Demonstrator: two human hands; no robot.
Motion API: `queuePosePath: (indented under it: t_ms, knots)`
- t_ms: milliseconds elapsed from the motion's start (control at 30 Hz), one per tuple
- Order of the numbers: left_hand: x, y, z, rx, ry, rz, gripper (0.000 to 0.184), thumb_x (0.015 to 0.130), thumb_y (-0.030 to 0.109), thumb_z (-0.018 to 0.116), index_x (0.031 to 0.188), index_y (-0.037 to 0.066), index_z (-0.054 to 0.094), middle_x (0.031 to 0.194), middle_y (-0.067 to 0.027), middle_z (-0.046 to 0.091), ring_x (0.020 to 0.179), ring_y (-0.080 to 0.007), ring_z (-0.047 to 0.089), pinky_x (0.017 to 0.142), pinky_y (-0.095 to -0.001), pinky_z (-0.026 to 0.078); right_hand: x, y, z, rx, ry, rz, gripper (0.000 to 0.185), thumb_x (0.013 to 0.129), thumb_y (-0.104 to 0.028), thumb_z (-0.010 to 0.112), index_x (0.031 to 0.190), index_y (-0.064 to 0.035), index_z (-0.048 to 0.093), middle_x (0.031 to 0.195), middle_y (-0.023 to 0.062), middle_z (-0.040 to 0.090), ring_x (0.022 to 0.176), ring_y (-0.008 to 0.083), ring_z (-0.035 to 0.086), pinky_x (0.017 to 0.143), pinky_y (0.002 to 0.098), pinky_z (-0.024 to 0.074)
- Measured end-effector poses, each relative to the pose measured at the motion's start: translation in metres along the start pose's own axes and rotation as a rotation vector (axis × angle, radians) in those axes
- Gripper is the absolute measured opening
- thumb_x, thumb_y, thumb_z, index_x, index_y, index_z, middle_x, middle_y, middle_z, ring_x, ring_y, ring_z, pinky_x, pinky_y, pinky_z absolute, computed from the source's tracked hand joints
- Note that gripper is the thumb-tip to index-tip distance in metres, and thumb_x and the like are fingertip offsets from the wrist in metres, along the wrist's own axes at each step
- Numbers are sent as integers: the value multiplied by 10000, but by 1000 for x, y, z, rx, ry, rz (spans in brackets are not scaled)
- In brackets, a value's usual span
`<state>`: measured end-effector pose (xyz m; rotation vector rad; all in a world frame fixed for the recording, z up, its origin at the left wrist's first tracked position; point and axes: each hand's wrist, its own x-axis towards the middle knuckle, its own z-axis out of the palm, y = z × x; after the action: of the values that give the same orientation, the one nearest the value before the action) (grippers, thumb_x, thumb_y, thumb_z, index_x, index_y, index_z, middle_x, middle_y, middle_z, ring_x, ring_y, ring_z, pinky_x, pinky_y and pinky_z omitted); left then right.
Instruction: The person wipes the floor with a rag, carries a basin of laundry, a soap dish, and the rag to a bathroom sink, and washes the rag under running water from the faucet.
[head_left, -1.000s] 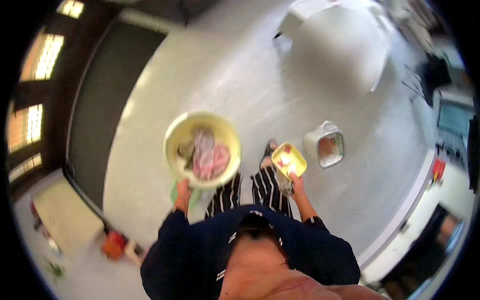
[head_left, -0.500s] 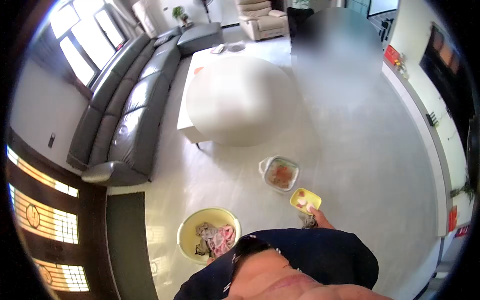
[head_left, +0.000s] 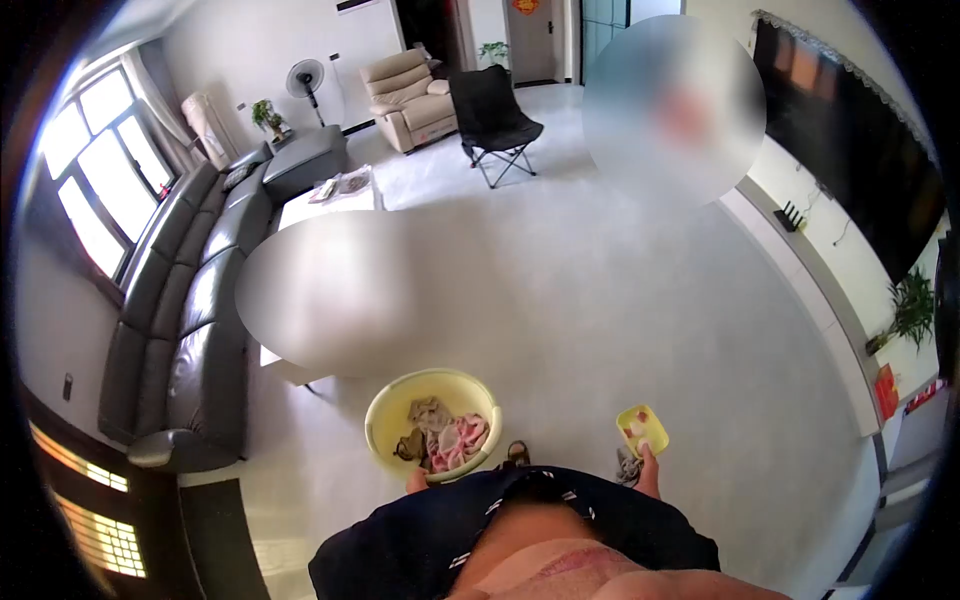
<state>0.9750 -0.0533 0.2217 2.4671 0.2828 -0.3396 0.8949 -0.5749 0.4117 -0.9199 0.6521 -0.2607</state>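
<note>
My left hand [head_left: 418, 480] grips the near rim of a large pale yellow basin [head_left: 385, 430]. Pink cloth [head_left: 458, 440] and greyish-brown cloth [head_left: 430, 415] lie inside it. On the right, my right hand [head_left: 648, 470] holds a small yellow tray [head_left: 630, 418] by its near edge, with white and reddish pieces in it. A grey crumpled cloth [head_left: 628, 467] hangs beneath the tray, beside my fingers. Both hands are closed, though only part of the left one shows. A sandalled foot [head_left: 518, 453] is between the basin and the tray.
A long grey sofa [head_left: 205, 300] lines the left wall. Next to it stands a white table [head_left: 290, 370], largely blurred. Farther off are a black folding chair [head_left: 490, 115] and a beige armchair [head_left: 405, 95]. A low ledge [head_left: 810, 300] runs along the right wall.
The view has tilted up and turned, showing more of the room. The white bin on the floor has gone out of view. Basin and tray are still in my hands.
</note>
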Motion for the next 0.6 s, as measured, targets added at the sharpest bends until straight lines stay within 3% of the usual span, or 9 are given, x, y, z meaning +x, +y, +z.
queuePosePath:
  t_ms: [100,233,300,367,433,467,567,600]
  knots:
    - [62,55,38,34,-1,100,542,595,243,799,1050,72,559,958,-210,622,916,-372,602,783,-421,472,48,-23,-14,12,-33,-52,448,897,-287,569,1227,-8,451,1104,114,563,974,153,555,812,284,465]
    - [176,147,56,18,-229,151,538,622,283,793,1065,87,559,943,-210,621,923,-395,595,779,-432,469,126,-57,-39,-109,23,-85,421,914,-293,550,1210,-9,454,1052,83,559,918,147,544,801,268,456]
    - [241,195,76,48,-282,201,540,627,289,790,1072,90,556,942,-209,622,922,-396,596,778,-433,469,169,-86,-54,211,-215,-58,415,919,-313,538,1200,-17,462,999,71,560,870,150,547,773,269,465]
    - [296,242,96,86,-336,250,543,633,296,786,1079,93,554,940,-207,622,921,-397,596,776,-435,469,191,-122,-12,225,328,-133,446,940,-415,431,1123,-21,531,817,75,615,640,166,583,537,297,479]
    - [346,287,113,124,-382,305,545,638,302,783,1086,96,551,939,-206,623,919,-398,597,774,-436,469,218,-136,-27,78,304,-259,416,939,-405,451,1102,-34,542,839,71,621,663,165,596,558,310,494]
    - [370,306,119,148,-399,332,546,641,305,781,1090,98,550,938,-205,624,919,-399,597,774,-437,469,235,-141,-29,266,313,-210,410,937,-402,463,1105,-36,542,846,67,623,672,168,600,567,316,499]
    - [448,351,163,164,-431,426,549,649,315,776,1100,102,546,936,-203,625,917,-400,598,771,-439,469,273,-147,-39,321,349,-300,398,934,-390,480,1111,-38,540,866,69,623,702,179,607,585,328,507]
    - [468,367,165,0,-519,383,549,653,309,773,1108,105,541,932,-201,625,904,-395,602,768,-437,470,285,-145,-44,346,387,-293,403,932,-395,483,1108,-38,542,869,71,623,707,181,608,585,329,506]
